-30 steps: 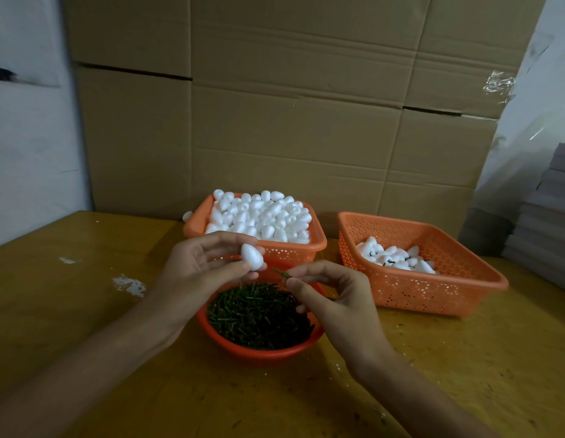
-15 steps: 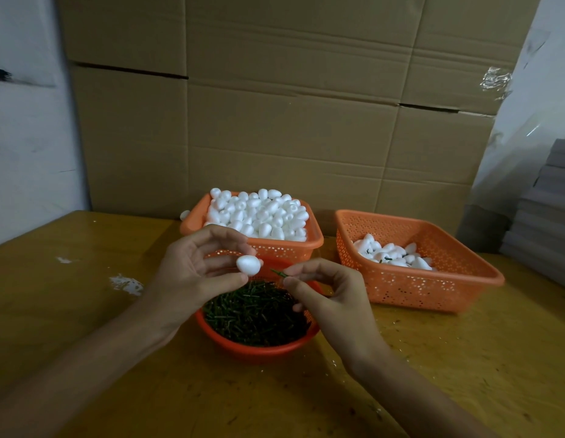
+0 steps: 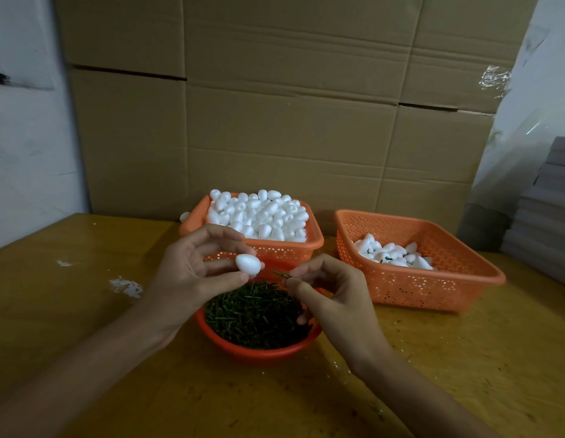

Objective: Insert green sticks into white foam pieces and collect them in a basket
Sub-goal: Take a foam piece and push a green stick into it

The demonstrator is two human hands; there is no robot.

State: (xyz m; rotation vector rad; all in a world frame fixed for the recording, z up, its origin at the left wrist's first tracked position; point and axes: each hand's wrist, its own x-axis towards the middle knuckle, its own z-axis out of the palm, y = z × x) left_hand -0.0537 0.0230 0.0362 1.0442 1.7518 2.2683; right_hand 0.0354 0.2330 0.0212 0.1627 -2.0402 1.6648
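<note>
My left hand (image 3: 195, 273) pinches a white egg-shaped foam piece (image 3: 248, 264) between thumb and fingers, above the red bowl (image 3: 252, 352) full of green sticks (image 3: 255, 314). My right hand (image 3: 331, 298) pinches one short green stick (image 3: 280, 274), its tip pointing left toward the foam piece with a small gap between them. Behind stands an orange basket (image 3: 284, 248) heaped with plain foam pieces (image 3: 259, 216). To the right, a second orange basket (image 3: 417, 286) holds several foam pieces with sticks in them (image 3: 391, 254).
Everything sits on a yellow wooden table (image 3: 85, 311) with white smears at the left. A wall of cardboard boxes (image 3: 274, 121) rises right behind the baskets. A grey stack (image 3: 549, 210) stands at the far right. One loose foam piece (image 3: 184, 216) lies left of the rear basket.
The foam piece has been turned in my left hand, its end now facing the stick. My right hand with the stick stays close beside it.
</note>
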